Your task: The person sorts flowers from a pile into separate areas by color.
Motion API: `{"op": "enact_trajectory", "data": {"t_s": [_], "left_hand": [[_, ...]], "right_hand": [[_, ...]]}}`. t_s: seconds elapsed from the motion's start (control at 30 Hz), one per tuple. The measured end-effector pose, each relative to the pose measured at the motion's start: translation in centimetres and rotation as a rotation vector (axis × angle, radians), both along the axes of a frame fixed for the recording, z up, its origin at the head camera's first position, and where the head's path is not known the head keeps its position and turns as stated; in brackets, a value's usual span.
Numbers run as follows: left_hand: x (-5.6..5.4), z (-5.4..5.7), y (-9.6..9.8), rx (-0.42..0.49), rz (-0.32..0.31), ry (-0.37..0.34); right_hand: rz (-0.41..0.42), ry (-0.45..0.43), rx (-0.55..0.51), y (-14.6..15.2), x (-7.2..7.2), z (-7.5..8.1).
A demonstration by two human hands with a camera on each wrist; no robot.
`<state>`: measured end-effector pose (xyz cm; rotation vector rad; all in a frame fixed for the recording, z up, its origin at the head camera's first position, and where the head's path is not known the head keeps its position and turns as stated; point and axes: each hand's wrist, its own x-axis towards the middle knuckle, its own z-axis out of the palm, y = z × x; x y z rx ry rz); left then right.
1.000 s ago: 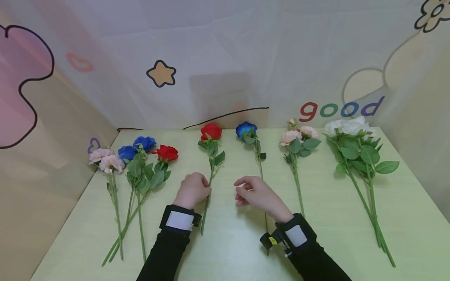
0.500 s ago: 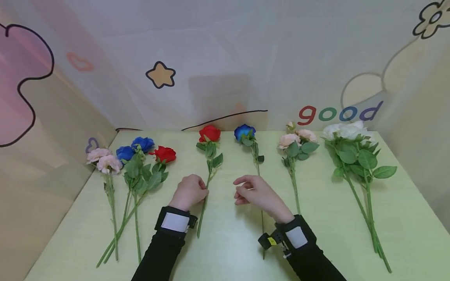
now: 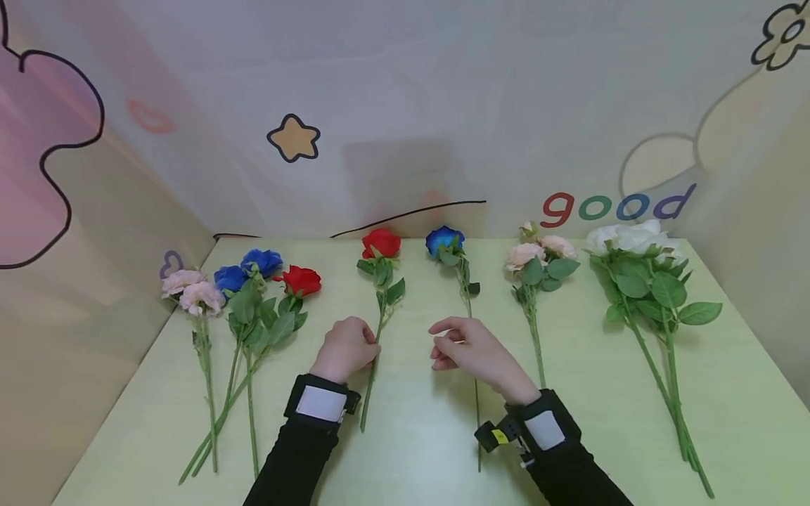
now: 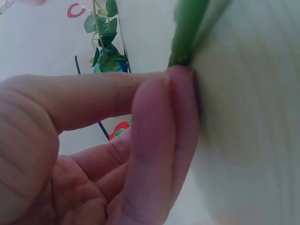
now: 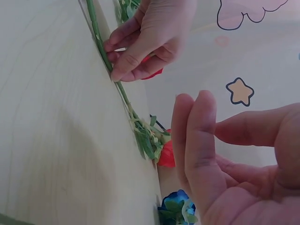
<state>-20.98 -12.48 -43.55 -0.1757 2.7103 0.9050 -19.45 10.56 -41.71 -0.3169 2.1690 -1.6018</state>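
Note:
In the head view a red rose (image 3: 381,243) lies on the table at the middle, its green stem pointing toward me. My left hand (image 3: 345,348) pinches that stem between thumb and fingertips; the left wrist view shows the green stem (image 4: 189,33) at the fingertips. My right hand (image 3: 477,353) is held over the table with loosely bent fingers and nothing in them. Beneath it runs the thin stem of a blue rose (image 3: 445,241), partly hidden by the hand and wrist.
On the left lie pink flowers (image 3: 201,298), blue roses (image 3: 262,262) and another red rose (image 3: 301,280), some stems crossing. Farther right are pale pink flowers (image 3: 525,256) and a bunch of white flowers (image 3: 635,237). A printed cloth (image 3: 405,91) hangs behind the table.
The camera view shifts slightly. My left hand keeps its pinch on the red rose's stem, and the right hand stays held over the table, nearly still. The flowers keep their places.

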Motion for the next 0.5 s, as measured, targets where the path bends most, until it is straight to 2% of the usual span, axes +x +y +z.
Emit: {"op": "enact_trajectory", "data": {"t_s": [0.33, 0.5], "left_hand": [[0.22, -0.36, -0.25, 0.014, 0.011, 0.008], [-0.12, -0.21, -0.02, 0.005, 0.005, 0.003]], "right_hand": [[-0.002, 0.019, 0.010, 0.37, -0.18, 0.66], [0.008, 0.014, 0.010, 0.17, -0.17, 0.67]]}}
